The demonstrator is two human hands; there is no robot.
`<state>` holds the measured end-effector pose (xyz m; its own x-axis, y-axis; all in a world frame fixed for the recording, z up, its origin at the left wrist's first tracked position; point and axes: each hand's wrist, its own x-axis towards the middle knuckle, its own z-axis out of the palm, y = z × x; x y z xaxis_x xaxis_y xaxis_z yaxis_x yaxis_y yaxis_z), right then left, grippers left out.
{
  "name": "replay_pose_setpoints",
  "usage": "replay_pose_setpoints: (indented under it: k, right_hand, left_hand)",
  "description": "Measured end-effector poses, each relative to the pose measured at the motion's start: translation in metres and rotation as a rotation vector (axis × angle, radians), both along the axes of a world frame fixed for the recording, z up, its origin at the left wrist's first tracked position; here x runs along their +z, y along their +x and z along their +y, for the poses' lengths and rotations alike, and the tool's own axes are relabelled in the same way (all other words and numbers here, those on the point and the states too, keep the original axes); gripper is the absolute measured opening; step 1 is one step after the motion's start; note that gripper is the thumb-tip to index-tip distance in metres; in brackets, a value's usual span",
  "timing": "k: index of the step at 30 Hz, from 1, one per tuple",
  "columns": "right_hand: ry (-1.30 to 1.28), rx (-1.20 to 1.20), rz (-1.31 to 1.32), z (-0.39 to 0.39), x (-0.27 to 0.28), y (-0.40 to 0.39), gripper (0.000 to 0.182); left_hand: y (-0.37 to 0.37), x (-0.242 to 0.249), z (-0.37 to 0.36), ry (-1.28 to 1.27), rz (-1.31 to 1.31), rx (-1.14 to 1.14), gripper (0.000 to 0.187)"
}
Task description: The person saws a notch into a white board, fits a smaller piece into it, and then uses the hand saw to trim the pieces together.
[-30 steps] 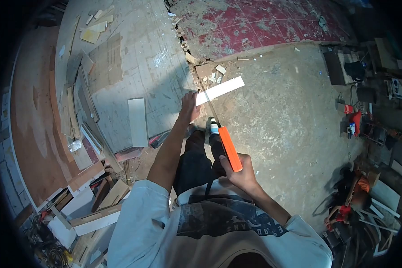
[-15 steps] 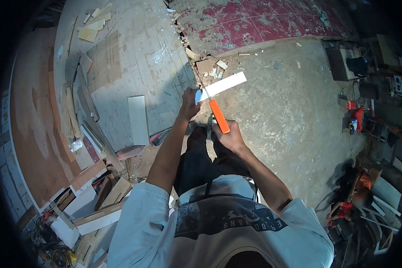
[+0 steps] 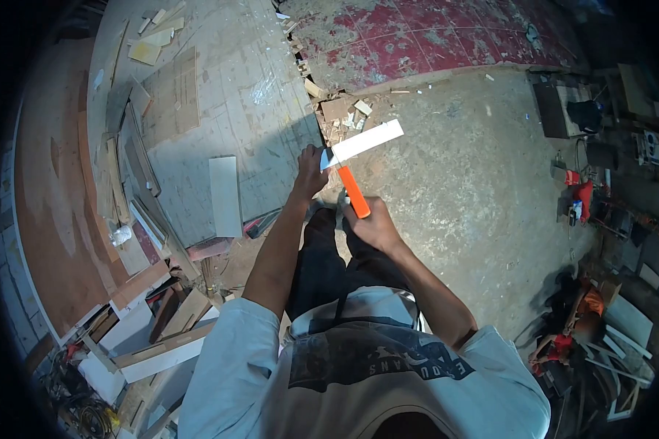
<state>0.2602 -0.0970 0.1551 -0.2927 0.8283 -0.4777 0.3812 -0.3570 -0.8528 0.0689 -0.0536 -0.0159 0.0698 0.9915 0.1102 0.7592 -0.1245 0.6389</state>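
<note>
A white board strip point(image 3: 370, 141) juts out to the right past the edge of the wooden worktop. My left hand point(image 3: 312, 173) is closed around its left end, with fingers curled over it near the worktop edge. In my right hand point(image 3: 378, 225) is a hand saw point(image 3: 353, 192) with a long orange handle. Its thin blade, seen nearly edge-on, meets the strip just right of my left hand. How deep the blade sits in the strip is hard to make out.
The worktop point(image 3: 260, 132) on the left carries a loose pale board point(image 3: 225, 196) and several offcuts point(image 3: 150, 47). Wood scraps point(image 3: 344, 113) lie on the floor ahead. At lower left is a pile of boards point(image 3: 165, 344). A person point(image 3: 564, 344) is at the lower right.
My right hand and the saw have shifted slightly left. The white strip and my left hand are almost where they were.
</note>
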Motion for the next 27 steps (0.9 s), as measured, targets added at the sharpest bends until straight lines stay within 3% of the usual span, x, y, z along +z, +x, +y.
replay_pose_setpoints:
  k: [6, 9, 12, 14, 18, 21, 27]
  right_hand:
    - [-0.024, 0.058, 0.002, -0.025, 0.066, 0.022, 0.023]
    - [0.023, -0.074, 0.014, -0.026, 0.082, 0.038, 0.027]
    - [-0.067, -0.193, 0.064, -0.024, 0.091, 0.056, 0.028]
    - [-0.042, -0.207, 0.047, -0.018, 0.089, 0.065, 0.028]
    - [0.028, -0.243, -0.019, 0.018, 0.08, 0.066, 0.032]
    - [0.196, -0.153, -0.068, 0.045, 0.058, 0.061, 0.032]
    - [0.454, 0.02, -0.16, 0.08, 0.004, 0.031, 0.027]
  left_hand:
    - [0.002, 0.004, 0.001, -0.046, 0.004, 0.005, 0.047]
    - [-0.001, 0.003, 0.001, -0.016, -0.026, 0.006, 0.05]
    - [-0.005, -0.003, -0.007, 0.203, -0.043, -0.034, 0.055]
    - [-0.011, 0.001, -0.018, 0.136, -0.022, 0.014, 0.053]
    - [-0.029, 0.062, -0.029, -0.04, -0.038, 0.135, 0.047]
    - [-0.053, 0.11, -0.042, 0.074, -0.04, 0.176, 0.043]
    - [-0.109, 0.189, -0.07, 0.063, -0.007, 0.328, 0.052]
